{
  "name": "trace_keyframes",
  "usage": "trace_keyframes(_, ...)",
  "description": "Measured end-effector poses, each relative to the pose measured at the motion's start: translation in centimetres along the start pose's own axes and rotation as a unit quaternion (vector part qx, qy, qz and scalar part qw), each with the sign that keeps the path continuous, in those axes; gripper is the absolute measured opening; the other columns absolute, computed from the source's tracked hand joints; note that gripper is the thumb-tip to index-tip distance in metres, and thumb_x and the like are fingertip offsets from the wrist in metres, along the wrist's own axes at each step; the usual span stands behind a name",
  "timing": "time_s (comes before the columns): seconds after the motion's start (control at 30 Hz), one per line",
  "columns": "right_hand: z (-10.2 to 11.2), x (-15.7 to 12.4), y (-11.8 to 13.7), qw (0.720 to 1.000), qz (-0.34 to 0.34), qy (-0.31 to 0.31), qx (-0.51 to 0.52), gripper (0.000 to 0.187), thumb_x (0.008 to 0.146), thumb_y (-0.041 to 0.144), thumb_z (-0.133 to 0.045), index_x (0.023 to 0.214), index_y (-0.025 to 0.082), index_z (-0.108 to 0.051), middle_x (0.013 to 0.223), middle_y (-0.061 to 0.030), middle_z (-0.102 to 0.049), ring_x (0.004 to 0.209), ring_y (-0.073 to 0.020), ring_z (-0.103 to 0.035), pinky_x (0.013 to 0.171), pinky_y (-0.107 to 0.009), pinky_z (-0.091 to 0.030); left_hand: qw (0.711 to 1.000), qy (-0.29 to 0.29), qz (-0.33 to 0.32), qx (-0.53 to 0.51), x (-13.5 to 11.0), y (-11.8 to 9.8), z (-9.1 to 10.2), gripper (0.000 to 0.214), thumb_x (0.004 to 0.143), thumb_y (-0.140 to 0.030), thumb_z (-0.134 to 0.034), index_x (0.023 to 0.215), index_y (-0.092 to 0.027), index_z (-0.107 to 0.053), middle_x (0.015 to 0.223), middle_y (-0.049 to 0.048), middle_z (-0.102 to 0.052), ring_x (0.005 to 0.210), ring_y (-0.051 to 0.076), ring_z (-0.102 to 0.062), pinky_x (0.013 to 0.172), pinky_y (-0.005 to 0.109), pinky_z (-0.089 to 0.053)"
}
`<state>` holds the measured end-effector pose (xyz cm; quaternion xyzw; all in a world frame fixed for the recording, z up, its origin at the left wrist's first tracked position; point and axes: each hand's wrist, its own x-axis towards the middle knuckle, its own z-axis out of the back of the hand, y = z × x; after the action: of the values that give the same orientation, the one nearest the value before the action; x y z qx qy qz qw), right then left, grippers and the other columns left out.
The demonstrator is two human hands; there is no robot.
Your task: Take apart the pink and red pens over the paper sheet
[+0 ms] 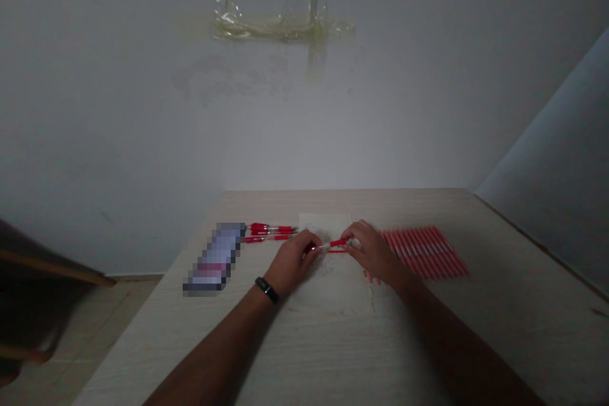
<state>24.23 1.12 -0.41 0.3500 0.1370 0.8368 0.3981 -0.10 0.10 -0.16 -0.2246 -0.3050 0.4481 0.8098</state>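
My left hand (290, 261) and my right hand (373, 254) meet at the table's middle, both gripping a red-and-clear pen (333, 244) from opposite ends. Just below it lies a thin red stick (337, 250), partly hidden by my fingers. Left of my left hand lie several red pens (271, 231) side by side. Right of my right hand, a slanted row of several red pen barrels (423, 252) lies partly under that hand. A pale sheet of paper (328, 288) lies beneath both hands. My left wrist wears a black band (267, 290).
A pixelated, blurred box (215, 257) lies on the pale wood-grain table (476, 279) left of the pens. A wall (304, 139) with yellowed tape (280, 25) stands behind the table. A dark chair-like object (33, 292) is at lower left.
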Motion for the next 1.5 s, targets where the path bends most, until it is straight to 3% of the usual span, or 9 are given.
trace_keyframes(0.2, 0.1, 0.0, -0.4, 0.999, 0.041, 0.021, -0.005, 0.018, 0.1, 0.031, -0.054, 0.088, 0.02, -0.064, 0.089, -0.0052, -0.063, 0.09, -0.0211, -0.055, 0.083, -0.036, -0.044, 1.0, -0.009, -0.003, 0.001, 0.0, 0.1, -0.1, 0.019, 0.096, -0.034, -0.054, 0.095, -0.018, -0.064, 0.09, 0.0059, -0.065, 0.08, 0.018, -0.058, 0.072, 0.029, -0.043)
trace_keyframes(0.4, -0.3, 0.0, -0.7, 1.0, 0.02, -0.002, -0.003, 0.017, 0.089, 0.032, -0.071, 0.099, 0.021, -0.062, 0.096, -0.005, -0.065, 0.096, -0.0228, -0.057, 0.084, -0.036, -0.043, 1.0, -0.009, 0.004, 0.007, 0.0, 0.3, -0.2, 0.015, 0.095, -0.03, -0.056, 0.095, -0.018, -0.064, 0.09, 0.0061, -0.066, 0.081, 0.019, -0.059, 0.072, 0.029, -0.043)
trace_keyframes(0.6, -0.3, 0.0, -1.0, 0.999, 0.031, 0.019, -0.011, 0.008, 0.092, 0.027, -0.067, 0.096, 0.021, -0.063, 0.096, -0.0049, -0.065, 0.094, -0.0219, -0.056, 0.083, -0.036, -0.043, 1.0, -0.007, 0.001, 0.005, 0.1, 0.4, -0.2, 0.015, 0.095, -0.03, -0.056, 0.095, -0.018, -0.065, 0.091, 0.0062, -0.066, 0.081, 0.019, -0.059, 0.072, 0.028, -0.043)
trace_keyframes(0.87, 0.1, 0.1, -0.2, 0.999, 0.036, 0.031, -0.02, 0.022, 0.101, 0.033, -0.054, 0.087, 0.02, -0.065, 0.091, -0.0053, -0.064, 0.091, -0.0209, -0.056, 0.083, -0.037, -0.043, 1.0, -0.009, 0.003, 0.018, 0.1, 0.3, -0.2, 0.017, 0.094, -0.033, -0.057, 0.094, -0.018, -0.067, 0.09, 0.0064, -0.067, 0.08, 0.018, -0.059, 0.071, 0.029, -0.044)
trace_keyframes(1.07, 0.2, 0.2, 0.0, 1.0, 0.022, -0.008, -0.014, 0.014, 0.088, 0.029, -0.072, 0.097, 0.022, -0.064, 0.098, -0.0055, -0.064, 0.097, -0.0233, -0.056, 0.087, -0.038, -0.043, 1.0, -0.011, 0.004, 0.013, 0.1, 0.3, -0.1, 0.018, 0.095, -0.033, -0.057, 0.095, -0.018, -0.066, 0.09, 0.0067, -0.067, 0.08, 0.019, -0.06, 0.071, 0.029, -0.044)
trace_keyframes(1.2, 0.2, 0.1, -0.6, 0.999, 0.042, 0.013, -0.02, 0.008, 0.09, 0.027, -0.07, 0.093, 0.021, -0.065, 0.098, -0.0054, -0.064, 0.097, -0.0227, -0.056, 0.086, -0.037, -0.043, 1.0, -0.008, 0.007, 0.013, 0.0, 0.3, -0.1, 0.016, 0.094, -0.031, -0.057, 0.095, -0.018, -0.066, 0.091, 0.0065, -0.067, 0.081, 0.019, -0.059, 0.071, 0.029, -0.044)
trace_keyframes(1.5, 0.3, 0.0, -0.4, 0.999, 0.04, 0.028, -0.024, 0.017, 0.095, 0.036, -0.063, 0.09, 0.021, -0.066, 0.095, -0.0061, -0.064, 0.094, -0.0223, -0.056, 0.084, -0.037, -0.044, 1.0, -0.003, 0.017, 0.002, 0.2, 0.3, -0.1, 0.017, 0.093, -0.031, -0.058, 0.091, -0.018, -0.068, 0.091, 0.008, -0.069, 0.082, 0.021, -0.06, 0.072, 0.03, -0.044)
